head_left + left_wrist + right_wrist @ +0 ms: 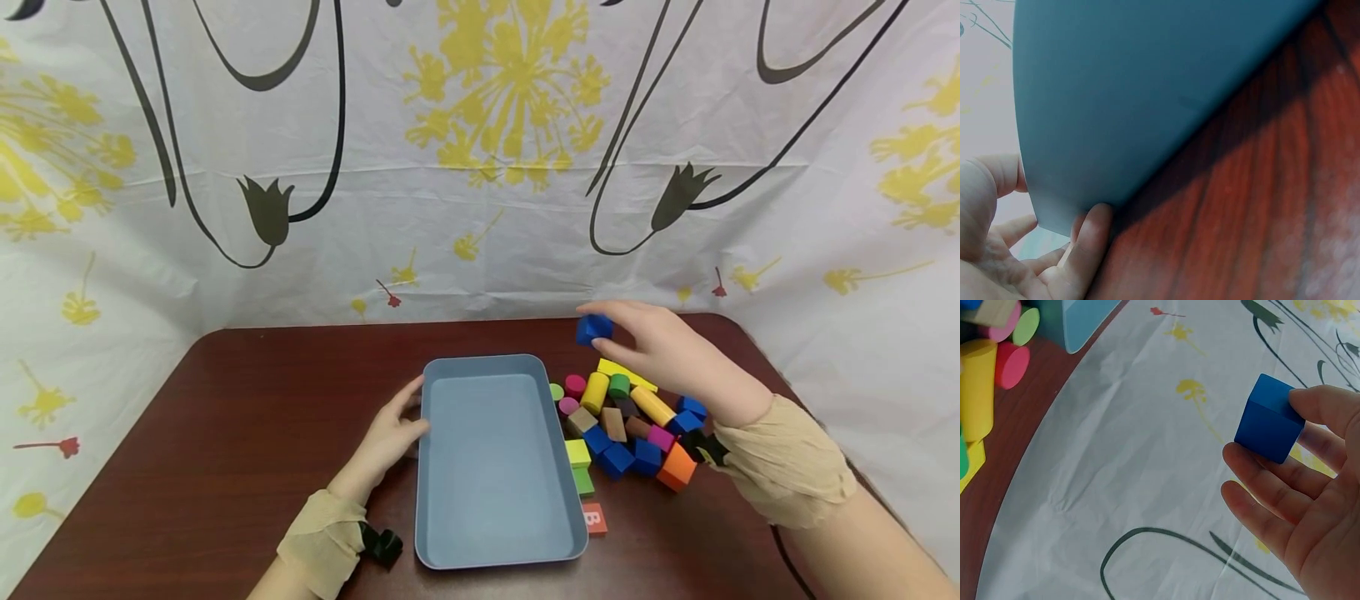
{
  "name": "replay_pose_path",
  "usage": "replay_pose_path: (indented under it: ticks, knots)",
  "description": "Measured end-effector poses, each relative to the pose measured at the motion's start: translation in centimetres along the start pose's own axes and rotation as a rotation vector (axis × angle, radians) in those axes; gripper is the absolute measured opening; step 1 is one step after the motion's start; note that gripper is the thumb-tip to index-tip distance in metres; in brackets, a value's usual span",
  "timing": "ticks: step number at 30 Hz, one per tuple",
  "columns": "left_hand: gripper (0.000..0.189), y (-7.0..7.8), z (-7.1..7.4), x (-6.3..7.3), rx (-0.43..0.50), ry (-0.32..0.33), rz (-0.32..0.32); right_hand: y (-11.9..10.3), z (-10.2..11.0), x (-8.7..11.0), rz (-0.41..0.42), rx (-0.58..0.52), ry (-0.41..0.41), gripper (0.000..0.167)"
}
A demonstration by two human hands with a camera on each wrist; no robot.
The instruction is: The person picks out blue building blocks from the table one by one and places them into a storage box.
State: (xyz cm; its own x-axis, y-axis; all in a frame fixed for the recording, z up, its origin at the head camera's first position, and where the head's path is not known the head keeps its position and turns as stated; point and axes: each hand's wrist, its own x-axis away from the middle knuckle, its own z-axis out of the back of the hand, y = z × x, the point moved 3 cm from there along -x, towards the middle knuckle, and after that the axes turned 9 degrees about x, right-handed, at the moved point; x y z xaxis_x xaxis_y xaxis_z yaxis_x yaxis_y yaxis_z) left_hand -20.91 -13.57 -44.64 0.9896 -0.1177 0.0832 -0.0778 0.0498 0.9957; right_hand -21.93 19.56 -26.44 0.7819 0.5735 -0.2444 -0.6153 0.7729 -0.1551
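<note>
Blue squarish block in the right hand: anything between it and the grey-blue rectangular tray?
Nothing visible; the right hand holds the blue squarish block aloft. Only the raised rim of the grey-blue rectangular tray needs clearing; loose coloured blocks and cylinders lie lower, beside it.

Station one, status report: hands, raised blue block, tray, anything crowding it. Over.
Right hand pinching blue block, held in the air. Left hand touching left side of tray. Tray bare inside; loose blocks crowd its right side.

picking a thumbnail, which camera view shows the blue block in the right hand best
Right wrist: the blue block appears large, two faces plain, pinched by the right hand. The head view shows it small, partly covered by that hand; the left wrist view doesn't show it.
</note>
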Motion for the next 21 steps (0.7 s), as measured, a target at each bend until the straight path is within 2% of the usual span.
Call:
replay_pose_path:
  ticks: [12, 21]
  knots:
    - [0.076, 0.2, -0.1, 0.1, 0.018, -0.019, -0.013, -2.3, 0.1, -2.5, 0.06, -0.042, 0.015, 0.043]
    - [0.076, 0.2, 0.0, 0.1, 0.005, -0.008, 0.005, -4.0, -0.3, -4.4, 0.111, -0.099, 0.022, 0.044]
